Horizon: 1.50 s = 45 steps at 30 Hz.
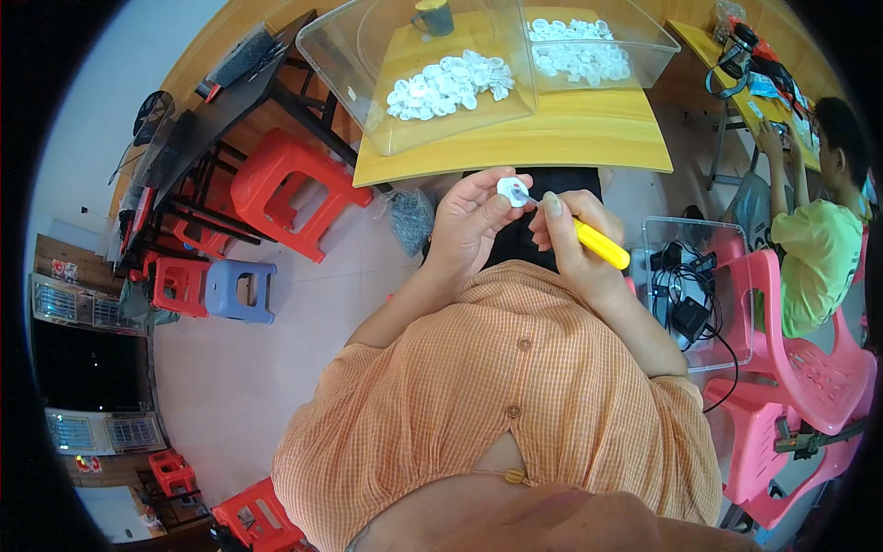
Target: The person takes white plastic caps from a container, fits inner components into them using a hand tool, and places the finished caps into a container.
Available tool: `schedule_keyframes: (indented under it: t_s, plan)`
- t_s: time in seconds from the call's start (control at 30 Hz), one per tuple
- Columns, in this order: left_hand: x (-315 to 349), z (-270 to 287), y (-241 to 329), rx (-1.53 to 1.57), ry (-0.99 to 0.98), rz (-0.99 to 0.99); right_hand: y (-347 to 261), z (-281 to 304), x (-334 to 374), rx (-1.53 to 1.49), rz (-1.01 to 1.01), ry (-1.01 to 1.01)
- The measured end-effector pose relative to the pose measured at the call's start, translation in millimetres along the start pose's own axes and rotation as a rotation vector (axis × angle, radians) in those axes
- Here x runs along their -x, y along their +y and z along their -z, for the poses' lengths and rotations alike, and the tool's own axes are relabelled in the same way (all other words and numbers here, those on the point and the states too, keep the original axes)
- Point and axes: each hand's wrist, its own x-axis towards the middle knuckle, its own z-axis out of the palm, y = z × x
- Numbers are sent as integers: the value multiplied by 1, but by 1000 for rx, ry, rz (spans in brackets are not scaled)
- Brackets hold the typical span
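Observation:
My left hand (474, 216) pinches a small round white plastic piece (513, 190) between thumb and fingers, just beyond the table's near edge. In my right hand (579, 225) is a tool with a thick yellow handle (602, 246). Its thin metal tip reaches the white piece; the exact shape of the tip is too small to make out. Beyond my hands, a clear plastic bin (391, 138) on the yellow table (589, 138) has a heap of similar white pieces (451, 85) in it. A second clear bin (644, 69) to its right contains more of them.
A dark mug (434, 18) stands at the back. On the right are a clear box of black cables (688, 304), pink chairs (814, 368) and a seated person in a yellow-green shirt (819, 262). Red stools (294, 193), a blue stool (241, 291) and a plastic bag (411, 221) are left.

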Motion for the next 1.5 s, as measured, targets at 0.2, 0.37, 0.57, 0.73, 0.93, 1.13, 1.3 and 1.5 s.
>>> schedule_keyframes:
  t_s: [0.2, 0.37, 0.57, 0.73, 0.93, 1.13, 1.3, 1.5]
  plan:
    - [-1, -6, -1, -88, -2, -55, -3, 8, -1, -103, -90, 18]
    - [-11, -10, -7, -63, -28, -32, -3, 19, -6, -255, -118, 50]
    - [-27, -5, -17, -155, -94, -45, -1, 25, -16, 3, -18, 12]
    - [-47, -7, -24, -307, -95, -80, 11, 34, -21, 169, 54, 34]
    - [-110, -16, -34, -429, -64, 24, 29, 58, -35, -71, -232, 253]
    - [-239, -50, -14, -1042, -160, -477, 44, 67, -42, -184, -246, 289]
    - [-265, -63, -5, -1268, 34, -768, 51, 62, -43, -206, -301, 284]
    - [-213, 36, 11, -1355, -11, -664, 64, 60, -44, -216, -365, 295]
